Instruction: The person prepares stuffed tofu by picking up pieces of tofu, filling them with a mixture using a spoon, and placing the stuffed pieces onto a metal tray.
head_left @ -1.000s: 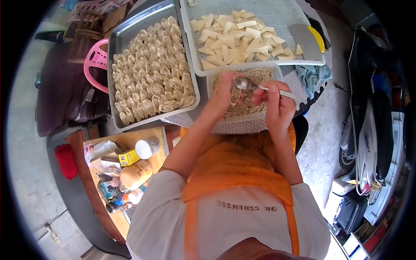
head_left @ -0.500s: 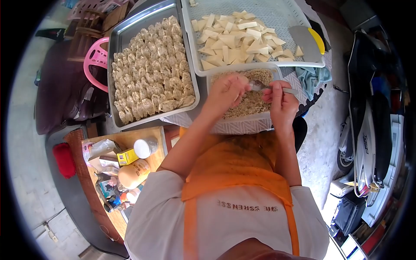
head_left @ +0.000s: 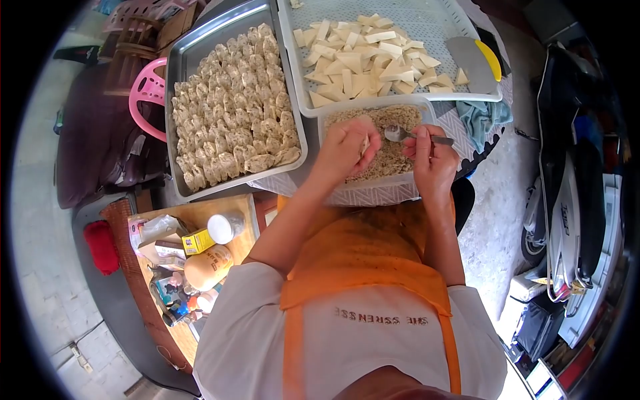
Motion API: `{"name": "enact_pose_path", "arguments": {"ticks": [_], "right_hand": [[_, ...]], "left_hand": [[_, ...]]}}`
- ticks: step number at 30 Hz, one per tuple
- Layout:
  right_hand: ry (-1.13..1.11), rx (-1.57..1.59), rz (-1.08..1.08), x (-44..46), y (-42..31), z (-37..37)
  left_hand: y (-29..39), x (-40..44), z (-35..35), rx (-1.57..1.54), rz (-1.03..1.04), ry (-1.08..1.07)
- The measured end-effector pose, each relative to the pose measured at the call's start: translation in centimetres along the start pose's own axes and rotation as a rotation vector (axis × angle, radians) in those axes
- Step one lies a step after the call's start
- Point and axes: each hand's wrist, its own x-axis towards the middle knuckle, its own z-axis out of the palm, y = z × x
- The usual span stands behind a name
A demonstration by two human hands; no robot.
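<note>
Spoon [head_left: 395, 133] has parted from left hand [head_left: 341, 150], curled around pale piece [head_left: 365, 146]; over tub [head_left: 377, 181], right hand [head_left: 435, 163] pinches spoon, axis crosswise, bowl leftward.

Spoon [head_left: 395, 133] silver-grey; filling [head_left: 397, 160] tan-brown, speckled; tub [head_left: 427, 111] translucent whitish. Cut pieces [head_left: 350, 63] plain cream, tray [head_left: 437, 27] under them pale grey-blue, dotted. Scraper [head_left: 465, 63] grey, yellow grip. Cloth [head_left: 483, 120] teal. Tablecloth [head_left: 370, 195] grey, white line pattern. Lumps [head_left: 233, 113] beige flecked brown, pan [head_left: 227, 27] silver-grey. Apron [head_left: 363, 287] orange, dark smudges; shirt [head_left: 240, 313] white, brownish lettering.
</note>
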Motion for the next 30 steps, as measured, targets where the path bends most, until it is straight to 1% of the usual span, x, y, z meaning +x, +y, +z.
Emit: {"name": "enact_pose_path", "arguments": {"ticks": [1, 4, 7, 10, 13, 15, 16, 18, 20, 22, 25, 28, 29, 30], "right_hand": [[-0.001, 0.005, 0.01, 0.0, 0.0, 0.0], [0.002, 0.017, 0.032, 0.0, -0.3, -0.1], [0.01, 0.019, 0.028, 0.0, -0.3, 0.0], [0.016, 0.019, 0.023, -0.1, -0.2, 0.0], [0.025, 0.005, 0.019, -0.2, -0.1, 0.0], [0.019, -0.045, -0.023, -0.2, 0.5, 0.0], [0.028, -0.048, 0.012, -0.2, 0.4, 0.0], [0.03, -0.042, 0.063, -0.2, -0.2, 0.0], [0.022, -0.046, 0.052, -0.3, 0.0, 0.0], [-0.017, -0.111, 0.009, -0.3, -0.1, -0.2], [-0.018, -0.059, 0.01, -0.3, -0.1, 0.0], [-0.056, -0.076, -0.012, -0.4, 0.9, -0.2], [-0.059, -0.088, -0.022, -0.4, 0.9, -0.2], [-0.061, -0.098, -0.029, -0.5, 0.9, -0.2]], "left_hand": [[0.3, 0.0, 0.2, -0.058, 0.022, -0.01], [0.0, 0.3, 0.9, -0.29, 0.068, 0.108], [-0.8, 0.8, -0.3, 0.103, 0.126, -0.072], [-1.3, 0.5, -0.8, 0.055, 0.082, -0.092], [-1.3, 0.8, -0.7, -0.117, 0.076, -0.071], [-2.2, 1.3, -2.1, -0.178, 0.024, -0.242], [-2.4, 1.4, -2.9, -0.205, 0.004, -0.322], [-2.9, 0.9, -1.8, -0.197, -0.034, -0.117], [-2.5, 0.6, -0.7, -0.136, -0.051, -0.01], [-1.7, 0.6, -0.5, -0.022, -0.067, -0.008], [-0.1, 0.1, -0.6, -0.065, -0.087, -0.112], [0.1, 0.9, -2.3, -0.2, -0.048, -0.093], [-0.4, 2.1, -4.4, 0.197, 0.199, -0.064], [-1.0, 3.3, -6.5, 0.598, 0.428, 0.063]]}}
